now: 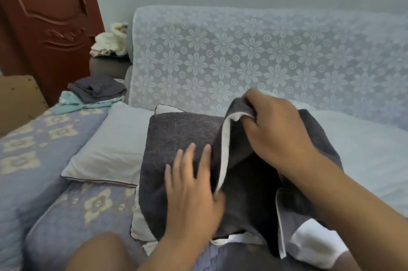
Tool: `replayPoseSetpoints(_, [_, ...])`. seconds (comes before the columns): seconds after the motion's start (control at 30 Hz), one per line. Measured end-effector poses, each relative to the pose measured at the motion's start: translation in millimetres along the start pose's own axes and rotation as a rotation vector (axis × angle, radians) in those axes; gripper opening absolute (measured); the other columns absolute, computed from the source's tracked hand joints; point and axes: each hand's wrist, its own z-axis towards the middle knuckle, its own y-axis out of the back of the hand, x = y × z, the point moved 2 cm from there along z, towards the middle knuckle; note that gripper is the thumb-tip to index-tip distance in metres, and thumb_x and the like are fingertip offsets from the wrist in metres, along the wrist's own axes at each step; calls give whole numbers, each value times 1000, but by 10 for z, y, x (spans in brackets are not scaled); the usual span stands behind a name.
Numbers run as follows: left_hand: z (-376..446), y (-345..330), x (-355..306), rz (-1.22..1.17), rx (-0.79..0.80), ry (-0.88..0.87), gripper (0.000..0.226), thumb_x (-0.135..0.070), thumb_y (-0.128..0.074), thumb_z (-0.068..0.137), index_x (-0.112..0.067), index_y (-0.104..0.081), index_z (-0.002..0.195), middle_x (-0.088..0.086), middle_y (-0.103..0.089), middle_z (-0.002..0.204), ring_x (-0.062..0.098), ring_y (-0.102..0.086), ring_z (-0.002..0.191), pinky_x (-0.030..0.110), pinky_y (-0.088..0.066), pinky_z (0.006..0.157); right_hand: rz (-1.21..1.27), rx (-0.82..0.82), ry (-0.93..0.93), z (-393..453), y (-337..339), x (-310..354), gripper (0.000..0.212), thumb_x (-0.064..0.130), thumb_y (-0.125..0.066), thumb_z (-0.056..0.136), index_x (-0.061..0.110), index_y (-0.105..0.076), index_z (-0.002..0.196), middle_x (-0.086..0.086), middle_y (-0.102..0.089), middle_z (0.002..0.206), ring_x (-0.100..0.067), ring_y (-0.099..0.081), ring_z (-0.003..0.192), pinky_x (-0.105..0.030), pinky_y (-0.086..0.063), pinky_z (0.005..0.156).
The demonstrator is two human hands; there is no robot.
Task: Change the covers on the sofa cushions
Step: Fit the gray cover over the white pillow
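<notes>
At frame centre the right hand (273, 129) pinches the dark grey cover (187, 138) by its white-lined edge while the left hand (192, 187) lies spread flat on it. Best keep that opening lifted wide and steady the cushion below. A pale pillow (106, 145) crowds the left; folded clothes (97, 92) sit upper left

The sofa seat (33, 153) wears a blue quilted cover with cream flowers. On it lie a pale cushion (108, 149), a grey-covered cushion (176, 131) overlapping it, and folded clothes (95, 94) at the far end.
</notes>
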Motion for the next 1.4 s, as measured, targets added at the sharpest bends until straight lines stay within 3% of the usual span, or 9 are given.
replayPoseSetpoints(0.13, [399,462,592,100,-30,198,37,-13,-70,71,-19,-66,108,5,-57,117,36,-61,102,46,-52,76,-157,-101,48,203,321,-220,19,33,-45,78,15,-50,76,-5,-54,62,-33,-51,60,-33,-30,57])
replayPoseSetpoints(0.27, [948,1014,1002,274,166,400,12,-26,-52,88,-22,-56,99,5,-53,104,33,-57,92,39,-46,71,-159,558,-69,169,299,-499,53,77,-50,70,28,-61,84,8,-64,71,-13,-63,71,-31,-49,67])
replayPoseSetpoints(0.37, [1464,1252,970,-58,153,420,14,-12,-47,91,-15,-60,86,13,-64,90,33,-59,82,34,-40,61,-393,859,-54,150,127,-471,44,68,-63,77,41,-59,112,11,-69,95,-12,-65,90,-30,-52,80])
replayPoseSetpoints(0.6, [3049,1876,21,-875,-61,298,37,-1,-39,78,-9,-72,93,24,-71,100,37,-70,88,47,-61,77,-559,102,-285,1795,933,-890,25,12,-50,81,16,-66,100,-20,-67,108,-40,-65,99,-41,-55,83])
replayPoseSetpoints(0.87, [3556,2774,-874,50,-556,-218,18,-7,-54,85,-16,-48,100,14,-62,96,41,-60,88,44,-49,72,-403,-592,-358,2436,2032,-842,23,3,-47,85,8,-62,102,-27,-63,100,-49,-60,96,-48,-50,79])
replayPoseSetpoints(1.1, [2871,2070,-303,-8,-108,5,4,-24,-61,86,-23,-60,89,9,-65,93,34,-60,85,34,-43,69,-483,-606,-264,1728,1756,-827,37,3,-50,74,10,-69,105,-27,-64,88,-50,-59,79,-47,-52,74])
replayPoseSetpoints(1.2, [2506,1687,-41,-199,-2,127,10,-23,-58,94,-24,-67,96,6,-69,90,28,-64,82,34,-49,66,-435,-421,-188,1450,1435,-771,29,4,-54,74,11,-68,98,-28,-64,86,-50,-59,80,-46,-51,75])
replayPoseSetpoints(1.3, [1953,1070,362,-342,304,234,23,-39,-68,94,-23,-70,110,4,-74,99,25,-70,90,38,-56,80,-451,187,-230,857,636,-995,14,8,-58,76,17,-64,85,-22,-69,95,-41,-65,91,-40,-53,78])
replayPoseSetpoints(1.4, [1341,594,782,-617,714,423,24,-14,-75,90,-20,-68,113,8,-73,101,23,-72,85,30,-56,71,-456,740,-346,107,-87,-1356,13,14,-57,82,26,-53,81,-7,-71,107,-29,-65,100,-29,-47,76])
